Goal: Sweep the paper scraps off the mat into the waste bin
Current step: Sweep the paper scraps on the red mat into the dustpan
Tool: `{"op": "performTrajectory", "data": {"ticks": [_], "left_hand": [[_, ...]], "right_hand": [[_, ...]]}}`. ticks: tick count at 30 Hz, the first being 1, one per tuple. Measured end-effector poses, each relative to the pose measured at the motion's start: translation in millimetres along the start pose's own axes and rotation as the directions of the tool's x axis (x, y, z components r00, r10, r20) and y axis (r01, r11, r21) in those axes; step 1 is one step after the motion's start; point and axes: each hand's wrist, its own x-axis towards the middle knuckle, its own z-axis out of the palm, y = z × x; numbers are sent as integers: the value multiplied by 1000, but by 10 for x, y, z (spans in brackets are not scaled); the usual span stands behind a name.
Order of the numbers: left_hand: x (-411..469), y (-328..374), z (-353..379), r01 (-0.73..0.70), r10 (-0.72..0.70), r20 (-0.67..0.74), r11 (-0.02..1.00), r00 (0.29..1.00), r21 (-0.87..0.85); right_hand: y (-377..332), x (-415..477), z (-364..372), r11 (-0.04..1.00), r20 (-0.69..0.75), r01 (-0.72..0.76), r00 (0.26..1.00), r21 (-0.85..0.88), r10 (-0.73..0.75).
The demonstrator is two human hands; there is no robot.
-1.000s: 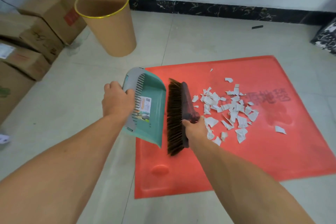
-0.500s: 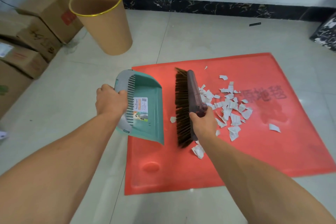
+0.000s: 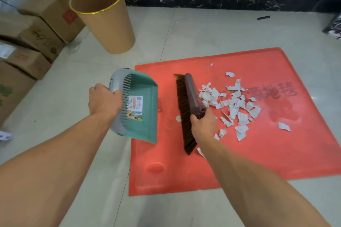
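White torn paper scraps point(image 3: 232, 105) lie in a loose pile on the red mat point(image 3: 258, 155), which lies flat on the floor. The tan waste bin point(image 3: 106, 18) with gold rim stands open beyond the mat's far left corner.

One red mat point(image 3: 239, 162), one tan waste bin point(image 3: 108, 29), one teal dustpan point(image 3: 144, 116), one brush point(image 3: 186, 108), dozens of paper scraps point(image 3: 234, 105), several stacked cardboard boxes point(image 3: 46, 29).

A smooth plastic finish is seen on the teal dustpan point(image 3: 142, 112). Stiff dark bristles are carried by the brush point(image 3: 186, 108). The red mat point(image 3: 239, 162) looks rubbery and matt, the scraps point(image 3: 234, 107) are paper, and the bin point(image 3: 108, 24) appears matt brown with a shiny rim.
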Motion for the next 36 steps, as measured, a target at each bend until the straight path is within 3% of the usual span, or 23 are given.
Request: {"op": "performTrajectory", "data": {"ticks": [4,12,15,21,26,31,36], "left_hand": [[-34,88,29,-9,9,20,1000,1000,-28],[-1,92,2,-12,11,-13,999,1000,-35],[21,20,-16,-4,3,-20,1000,1000,-17],[13,-5,19,-2,1,-15,1000,1000,-15],[-20,106,31,-36,35,-12,999,999,-38],[-27,189,13,-42,40,-21,997,999,-60],[-82,247,6,-39,39,-17,998,999,-54]], "right_hand": [[-169,108,-229,996,-71,34,997,81,-28],[-145,-65,-40,995,149,34,988,96,-48],[-8,-190,122,997,223,-51,974,58,37],[152,-142,25,996,56,13,998,-88,-9],[45,9,-213,999,-102,-3,995,41,7],[-64,-55,-228,989,-7,19,1000,148,-19],[-39,-130,-115,999,165,33,986,21,-36]]}}
